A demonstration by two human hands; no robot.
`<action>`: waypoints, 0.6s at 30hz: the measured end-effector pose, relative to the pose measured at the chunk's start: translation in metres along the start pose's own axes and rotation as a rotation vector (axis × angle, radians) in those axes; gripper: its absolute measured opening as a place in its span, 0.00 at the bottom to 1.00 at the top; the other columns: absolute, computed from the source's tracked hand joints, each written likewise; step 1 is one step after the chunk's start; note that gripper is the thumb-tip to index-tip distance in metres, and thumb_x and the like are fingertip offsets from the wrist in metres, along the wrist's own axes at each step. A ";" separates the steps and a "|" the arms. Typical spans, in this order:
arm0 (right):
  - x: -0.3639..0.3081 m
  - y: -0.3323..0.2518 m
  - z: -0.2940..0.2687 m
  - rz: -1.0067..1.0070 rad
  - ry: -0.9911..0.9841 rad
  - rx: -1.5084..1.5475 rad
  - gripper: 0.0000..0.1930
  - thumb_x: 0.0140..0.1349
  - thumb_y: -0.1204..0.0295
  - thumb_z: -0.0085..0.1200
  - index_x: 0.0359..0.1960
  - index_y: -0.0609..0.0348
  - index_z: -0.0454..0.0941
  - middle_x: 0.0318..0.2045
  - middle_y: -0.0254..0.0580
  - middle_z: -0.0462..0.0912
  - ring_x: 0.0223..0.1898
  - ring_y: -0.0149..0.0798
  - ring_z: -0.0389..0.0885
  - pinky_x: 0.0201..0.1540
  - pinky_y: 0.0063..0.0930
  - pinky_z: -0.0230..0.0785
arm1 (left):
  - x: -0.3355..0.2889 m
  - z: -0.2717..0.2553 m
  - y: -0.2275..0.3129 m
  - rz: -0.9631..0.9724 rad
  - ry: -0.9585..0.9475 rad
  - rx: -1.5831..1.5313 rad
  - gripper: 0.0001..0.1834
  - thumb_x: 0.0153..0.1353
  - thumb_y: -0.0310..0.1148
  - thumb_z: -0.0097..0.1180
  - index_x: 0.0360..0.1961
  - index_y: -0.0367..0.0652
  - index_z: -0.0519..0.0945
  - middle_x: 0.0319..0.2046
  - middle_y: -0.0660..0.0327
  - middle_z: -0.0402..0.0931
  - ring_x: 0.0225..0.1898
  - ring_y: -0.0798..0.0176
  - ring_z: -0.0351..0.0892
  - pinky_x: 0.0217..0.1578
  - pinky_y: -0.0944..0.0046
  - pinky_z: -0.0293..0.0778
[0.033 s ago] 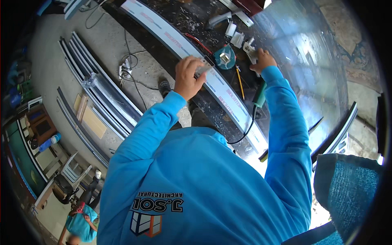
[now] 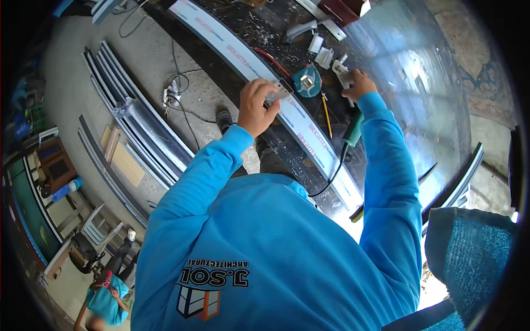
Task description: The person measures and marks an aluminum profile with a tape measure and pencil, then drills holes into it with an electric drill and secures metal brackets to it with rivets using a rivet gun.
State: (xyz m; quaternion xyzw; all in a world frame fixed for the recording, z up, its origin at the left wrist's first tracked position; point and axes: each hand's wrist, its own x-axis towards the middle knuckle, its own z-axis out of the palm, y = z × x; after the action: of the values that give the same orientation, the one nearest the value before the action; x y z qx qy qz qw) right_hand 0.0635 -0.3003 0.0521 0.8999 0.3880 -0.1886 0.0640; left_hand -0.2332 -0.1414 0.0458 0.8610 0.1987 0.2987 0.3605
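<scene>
My left hand is closed on a small metal plate, which it presses on a long pale aluminium profile covered in printed protective film. On the dark table, my right hand curls around a pale metal piece. A green corded tool handle lies just below that hand, partly behind the sleeve; whether it joins the metal piece is hidden. Between my hands sit a teal tape measure and a yellow pencil.
Metal offcuts and a dark red box lie at the table's far side. A black cord crosses the profile. Long profiles lie on the floor at left, near a cable with plugs. Another person sits at lower left.
The view has shifted slightly. Both hands keep their places on the metal plate and the pale metal piece.
</scene>
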 end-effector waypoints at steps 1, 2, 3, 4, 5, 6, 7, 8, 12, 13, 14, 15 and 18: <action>0.009 0.027 0.008 0.069 0.185 0.164 0.24 0.49 0.62 0.64 0.46 0.59 0.75 0.45 0.53 0.81 0.46 0.51 0.82 0.49 0.43 0.75 | 0.001 0.002 0.002 -0.012 -0.006 -0.054 0.12 0.52 0.30 0.65 0.38 0.43 0.78 0.45 0.57 0.75 0.53 0.47 0.71 0.55 0.50 0.64; 0.017 0.051 0.006 0.136 0.372 0.319 0.18 0.51 0.64 0.63 0.41 0.60 0.76 0.37 0.51 0.84 0.41 0.50 0.85 0.46 0.42 0.76 | 0.003 0.004 0.003 -0.025 -0.008 -0.116 0.11 0.53 0.30 0.64 0.37 0.43 0.78 0.45 0.57 0.75 0.51 0.48 0.72 0.54 0.52 0.66; 0.020 0.051 -0.020 0.060 0.416 0.435 0.14 0.53 0.66 0.61 0.38 0.61 0.77 0.32 0.49 0.84 0.37 0.49 0.85 0.44 0.41 0.77 | 0.000 -0.002 -0.007 0.020 0.019 -0.057 0.10 0.54 0.29 0.64 0.38 0.43 0.78 0.43 0.58 0.75 0.49 0.49 0.73 0.52 0.53 0.67; 0.021 0.044 -0.053 -0.025 0.451 0.552 0.11 0.54 0.68 0.59 0.34 0.62 0.77 0.28 0.48 0.84 0.34 0.49 0.85 0.42 0.41 0.77 | 0.000 -0.008 -0.010 0.005 0.044 -0.031 0.10 0.54 0.29 0.64 0.38 0.43 0.78 0.43 0.58 0.75 0.49 0.49 0.73 0.52 0.53 0.67; 0.014 0.038 -0.064 -0.140 0.418 0.479 0.12 0.54 0.68 0.60 0.37 0.62 0.77 0.33 0.50 0.84 0.37 0.48 0.84 0.43 0.38 0.76 | 0.002 -0.008 -0.007 0.018 0.037 0.005 0.10 0.54 0.29 0.64 0.38 0.43 0.78 0.42 0.58 0.75 0.48 0.49 0.73 0.51 0.53 0.68; 0.012 0.032 -0.059 -0.129 0.309 0.422 0.19 0.54 0.64 0.62 0.44 0.62 0.75 0.40 0.53 0.83 0.43 0.51 0.83 0.47 0.41 0.75 | 0.001 -0.006 -0.001 0.038 0.017 0.026 0.10 0.54 0.29 0.64 0.38 0.43 0.79 0.42 0.58 0.75 0.47 0.50 0.73 0.50 0.53 0.68; 0.010 0.011 -0.049 -0.049 0.148 0.276 0.32 0.52 0.56 0.66 0.54 0.61 0.71 0.50 0.59 0.79 0.51 0.56 0.79 0.54 0.44 0.72 | 0.001 -0.005 -0.002 0.046 0.022 0.021 0.10 0.54 0.29 0.64 0.38 0.43 0.79 0.42 0.58 0.75 0.47 0.50 0.73 0.50 0.53 0.68; 0.008 -0.008 -0.031 0.057 0.031 0.096 0.41 0.48 0.50 0.68 0.60 0.59 0.67 0.57 0.62 0.73 0.57 0.62 0.74 0.60 0.47 0.69 | 0.004 -0.002 -0.008 0.013 0.034 0.002 0.11 0.54 0.29 0.64 0.39 0.43 0.79 0.41 0.58 0.75 0.47 0.49 0.73 0.50 0.53 0.68; 0.002 -0.025 0.009 0.062 0.076 0.035 0.41 0.42 0.55 0.70 0.60 0.54 0.67 0.55 0.56 0.73 0.56 0.61 0.74 0.59 0.46 0.70 | 0.001 -0.006 -0.004 -0.071 0.038 -0.032 0.12 0.53 0.28 0.63 0.40 0.43 0.79 0.42 0.57 0.74 0.47 0.49 0.72 0.51 0.52 0.68; 0.004 -0.025 0.004 0.065 0.078 0.034 0.41 0.42 0.55 0.70 0.60 0.54 0.67 0.55 0.56 0.73 0.56 0.61 0.74 0.59 0.46 0.70 | 0.000 -0.011 -0.005 -0.054 0.018 -0.024 0.12 0.54 0.28 0.63 0.41 0.42 0.79 0.42 0.56 0.74 0.48 0.49 0.72 0.51 0.53 0.68; 0.007 -0.022 -0.004 0.088 0.098 0.072 0.41 0.42 0.56 0.70 0.59 0.53 0.67 0.54 0.55 0.74 0.55 0.60 0.76 0.58 0.45 0.71 | 0.001 -0.012 -0.005 -0.052 0.016 -0.028 0.12 0.54 0.28 0.63 0.41 0.42 0.79 0.42 0.56 0.74 0.48 0.49 0.72 0.51 0.53 0.68; 0.007 -0.019 -0.010 0.116 0.116 0.111 0.40 0.41 0.57 0.70 0.58 0.53 0.68 0.54 0.54 0.74 0.54 0.58 0.77 0.56 0.44 0.72 | 0.002 -0.015 -0.007 -0.030 0.037 -0.051 0.13 0.54 0.27 0.63 0.41 0.42 0.79 0.42 0.56 0.74 0.48 0.48 0.73 0.50 0.53 0.68; -0.011 0.016 -0.030 -0.024 0.679 0.468 0.32 0.46 0.65 0.69 0.53 0.58 0.70 0.45 0.51 0.79 0.46 0.50 0.81 0.50 0.42 0.74 | 0.005 -0.018 -0.015 -0.028 0.083 -0.132 0.13 0.54 0.27 0.62 0.42 0.42 0.78 0.42 0.55 0.75 0.47 0.47 0.73 0.50 0.52 0.68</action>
State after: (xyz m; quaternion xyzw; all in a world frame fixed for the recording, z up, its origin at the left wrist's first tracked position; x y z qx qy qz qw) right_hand 0.0770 -0.3106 0.0830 0.8967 0.3441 0.0351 -0.2763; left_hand -0.2426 -0.1198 0.0467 0.8194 0.2051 0.3414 0.4123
